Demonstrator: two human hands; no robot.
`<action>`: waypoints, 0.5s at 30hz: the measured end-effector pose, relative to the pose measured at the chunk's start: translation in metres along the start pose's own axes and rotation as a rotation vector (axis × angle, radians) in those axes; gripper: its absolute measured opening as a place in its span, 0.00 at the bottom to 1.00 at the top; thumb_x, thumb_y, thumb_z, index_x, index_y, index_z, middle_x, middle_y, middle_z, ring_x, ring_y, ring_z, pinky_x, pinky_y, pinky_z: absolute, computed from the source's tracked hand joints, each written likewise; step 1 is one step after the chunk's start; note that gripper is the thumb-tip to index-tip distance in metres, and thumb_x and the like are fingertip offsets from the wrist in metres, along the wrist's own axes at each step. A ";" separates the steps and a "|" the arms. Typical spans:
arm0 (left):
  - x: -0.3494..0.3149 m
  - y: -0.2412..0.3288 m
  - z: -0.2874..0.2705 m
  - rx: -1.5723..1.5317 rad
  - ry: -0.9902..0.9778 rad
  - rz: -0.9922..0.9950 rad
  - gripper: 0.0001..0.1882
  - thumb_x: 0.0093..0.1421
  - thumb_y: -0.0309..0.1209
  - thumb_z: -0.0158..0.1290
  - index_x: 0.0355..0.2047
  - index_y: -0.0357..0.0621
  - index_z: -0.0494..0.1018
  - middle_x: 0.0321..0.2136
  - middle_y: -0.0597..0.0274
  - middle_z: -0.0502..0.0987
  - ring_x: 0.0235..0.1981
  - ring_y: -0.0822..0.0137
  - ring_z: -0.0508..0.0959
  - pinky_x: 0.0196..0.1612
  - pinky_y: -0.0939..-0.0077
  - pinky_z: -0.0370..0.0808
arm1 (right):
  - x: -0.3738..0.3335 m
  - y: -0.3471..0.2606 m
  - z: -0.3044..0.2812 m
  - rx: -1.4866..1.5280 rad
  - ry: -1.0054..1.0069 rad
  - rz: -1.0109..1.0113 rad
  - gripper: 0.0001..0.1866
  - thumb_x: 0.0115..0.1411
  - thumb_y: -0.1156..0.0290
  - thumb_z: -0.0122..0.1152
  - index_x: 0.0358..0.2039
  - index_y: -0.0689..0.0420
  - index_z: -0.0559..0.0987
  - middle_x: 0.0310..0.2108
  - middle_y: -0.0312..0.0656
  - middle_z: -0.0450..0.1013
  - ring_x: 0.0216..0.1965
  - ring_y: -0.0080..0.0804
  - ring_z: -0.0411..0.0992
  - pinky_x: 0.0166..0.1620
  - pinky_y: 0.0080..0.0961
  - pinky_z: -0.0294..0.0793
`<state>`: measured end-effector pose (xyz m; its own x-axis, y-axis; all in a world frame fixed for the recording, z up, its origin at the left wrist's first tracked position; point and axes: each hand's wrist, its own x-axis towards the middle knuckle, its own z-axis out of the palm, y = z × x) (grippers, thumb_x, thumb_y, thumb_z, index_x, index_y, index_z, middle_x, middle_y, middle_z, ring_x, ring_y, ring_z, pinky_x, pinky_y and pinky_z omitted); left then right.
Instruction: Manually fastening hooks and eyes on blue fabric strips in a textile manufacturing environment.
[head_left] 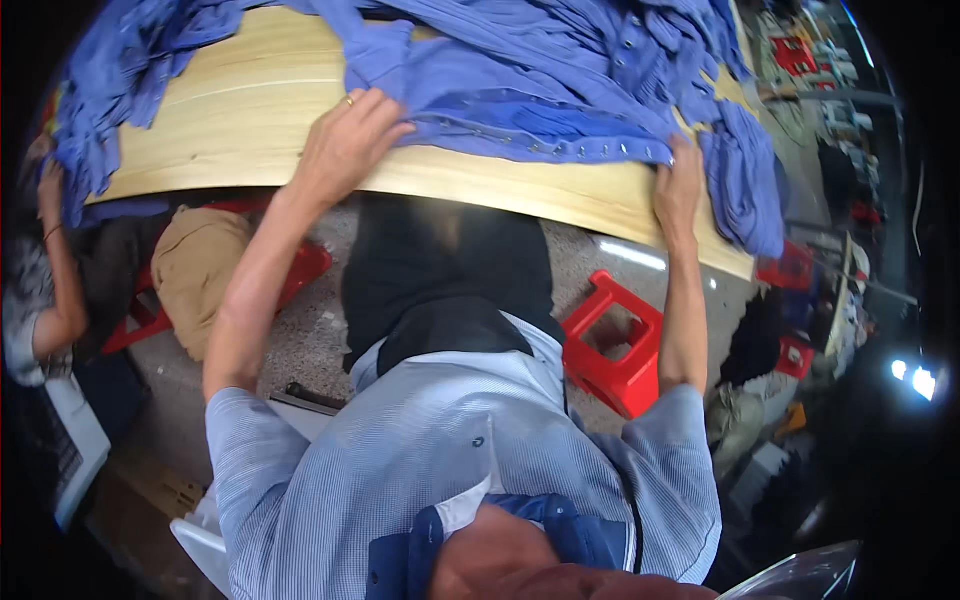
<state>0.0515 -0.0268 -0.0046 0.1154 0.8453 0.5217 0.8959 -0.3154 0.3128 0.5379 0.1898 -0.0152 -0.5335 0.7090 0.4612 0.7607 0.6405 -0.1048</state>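
A blue-purple shirt (540, 120) lies near the front edge of a pale wooden table (250, 95). Its front strip, with a row of small metal snaps, runs between my two hands. My left hand (350, 140), a ring on one finger, is closed on the left end of the shirt's edge; its fingertips are partly hidden by the hand. At the right end of the strip, my right hand (682, 185) pinches the corner of the shirt between thumb and fingers. The strip lies fairly straight, while the cloth behind it is rumpled.
More blue-purple garments (110, 100) heap along the table's left and far sides, and one bunch (745, 180) hangs over its right edge. Another person's arm (62, 270) is at the far left. Below the table stand a red stool (625, 345) and a tan cloth bundle (200, 260).
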 end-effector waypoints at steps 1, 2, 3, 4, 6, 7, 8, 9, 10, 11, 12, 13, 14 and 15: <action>0.000 0.012 -0.016 -0.002 0.051 0.008 0.12 0.64 0.31 0.70 0.39 0.40 0.78 0.37 0.54 0.79 0.38 0.47 0.81 0.40 0.54 0.78 | -0.009 -0.005 -0.009 0.090 0.039 0.060 0.18 0.68 0.77 0.59 0.58 0.62 0.78 0.53 0.58 0.79 0.62 0.60 0.75 0.68 0.53 0.71; -0.005 0.020 -0.034 0.012 0.043 0.011 0.13 0.63 0.31 0.70 0.39 0.40 0.78 0.37 0.53 0.79 0.38 0.47 0.81 0.40 0.54 0.79 | -0.025 0.003 -0.019 0.134 0.050 0.212 0.18 0.67 0.77 0.58 0.58 0.62 0.79 0.52 0.60 0.79 0.60 0.62 0.76 0.65 0.50 0.72; -0.012 0.027 -0.053 0.032 0.033 0.009 0.13 0.62 0.30 0.71 0.40 0.40 0.78 0.37 0.53 0.80 0.39 0.47 0.82 0.41 0.54 0.79 | -0.045 0.008 -0.026 0.188 0.052 0.359 0.19 0.67 0.77 0.56 0.57 0.63 0.79 0.50 0.61 0.79 0.57 0.64 0.77 0.62 0.48 0.74; -0.015 0.036 -0.074 0.027 0.113 0.026 0.14 0.61 0.33 0.73 0.38 0.43 0.78 0.36 0.56 0.78 0.36 0.51 0.81 0.37 0.56 0.80 | -0.051 -0.007 -0.049 0.286 0.089 0.393 0.20 0.66 0.76 0.53 0.57 0.65 0.79 0.51 0.61 0.79 0.55 0.62 0.78 0.60 0.46 0.75; -0.009 0.061 -0.126 -0.086 0.202 0.042 0.14 0.60 0.31 0.74 0.39 0.42 0.79 0.37 0.54 0.81 0.37 0.50 0.81 0.37 0.58 0.79 | -0.056 -0.011 -0.108 0.295 0.267 0.281 0.21 0.66 0.77 0.50 0.57 0.66 0.79 0.48 0.50 0.80 0.52 0.47 0.79 0.61 0.39 0.75; -0.002 0.074 -0.153 -0.103 0.245 0.092 0.14 0.62 0.30 0.74 0.42 0.40 0.79 0.37 0.52 0.81 0.37 0.51 0.82 0.39 0.61 0.78 | -0.045 -0.019 -0.144 0.321 0.318 0.220 0.21 0.67 0.76 0.48 0.56 0.68 0.80 0.49 0.46 0.80 0.51 0.40 0.78 0.62 0.34 0.75; 0.008 0.083 -0.177 -0.098 0.306 0.145 0.14 0.63 0.30 0.73 0.42 0.39 0.79 0.37 0.53 0.81 0.37 0.53 0.81 0.40 0.62 0.78 | -0.037 -0.031 -0.169 0.591 0.412 0.355 0.20 0.70 0.74 0.47 0.56 0.69 0.80 0.50 0.45 0.80 0.53 0.35 0.77 0.64 0.32 0.73; 0.017 0.090 -0.200 -0.110 0.375 0.205 0.14 0.64 0.29 0.73 0.43 0.38 0.79 0.37 0.54 0.81 0.37 0.56 0.81 0.41 0.64 0.78 | -0.029 -0.033 -0.204 0.867 0.418 0.305 0.19 0.70 0.75 0.49 0.56 0.68 0.80 0.51 0.46 0.79 0.54 0.34 0.77 0.65 0.33 0.73; 0.026 0.094 -0.223 -0.074 0.460 0.279 0.13 0.66 0.27 0.71 0.44 0.37 0.78 0.38 0.56 0.81 0.38 0.58 0.81 0.43 0.66 0.78 | -0.026 -0.026 -0.228 1.009 0.407 0.281 0.18 0.69 0.73 0.54 0.56 0.68 0.80 0.52 0.46 0.79 0.54 0.33 0.77 0.65 0.32 0.73; 0.038 0.102 -0.245 0.063 0.557 0.307 0.12 0.67 0.26 0.71 0.45 0.37 0.79 0.38 0.56 0.81 0.37 0.59 0.81 0.44 0.67 0.78 | -0.024 -0.015 -0.256 0.958 0.404 0.199 0.20 0.68 0.71 0.59 0.56 0.69 0.79 0.53 0.45 0.79 0.55 0.32 0.77 0.65 0.30 0.72; 0.038 0.100 -0.266 0.056 0.619 0.187 0.11 0.67 0.25 0.70 0.45 0.37 0.80 0.38 0.58 0.82 0.37 0.60 0.81 0.45 0.69 0.78 | -0.023 0.002 -0.288 0.883 0.336 0.122 0.24 0.69 0.63 0.65 0.57 0.69 0.79 0.53 0.45 0.78 0.56 0.31 0.77 0.66 0.30 0.71; 0.043 0.101 -0.307 0.265 0.677 0.262 0.10 0.75 0.30 0.63 0.50 0.35 0.82 0.46 0.55 0.87 0.46 0.66 0.85 0.53 0.72 0.79 | -0.013 0.005 -0.315 0.848 0.309 0.077 0.28 0.70 0.57 0.69 0.57 0.70 0.79 0.54 0.45 0.78 0.57 0.31 0.76 0.66 0.30 0.71; 0.051 0.098 -0.333 0.155 0.773 0.286 0.11 0.74 0.28 0.64 0.53 0.35 0.84 0.40 0.59 0.87 0.41 0.67 0.86 0.51 0.75 0.80 | -0.008 0.020 -0.345 0.782 0.270 0.049 0.34 0.71 0.52 0.69 0.61 0.72 0.78 0.57 0.47 0.78 0.60 0.33 0.76 0.68 0.32 0.71; 0.053 0.095 -0.367 0.486 0.832 0.187 0.16 0.71 0.23 0.65 0.58 0.39 0.84 0.34 0.62 0.87 0.33 0.74 0.83 0.44 0.78 0.80 | -0.007 0.046 -0.374 0.749 0.310 0.008 0.37 0.72 0.53 0.68 0.66 0.74 0.76 0.60 0.51 0.78 0.63 0.37 0.77 0.69 0.35 0.72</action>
<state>-0.0142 -0.1703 0.3438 0.1018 0.1672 0.9807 0.9944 -0.0437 -0.0958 0.7150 0.1039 0.3059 -0.3191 0.6708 0.6695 0.2560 0.7412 -0.6206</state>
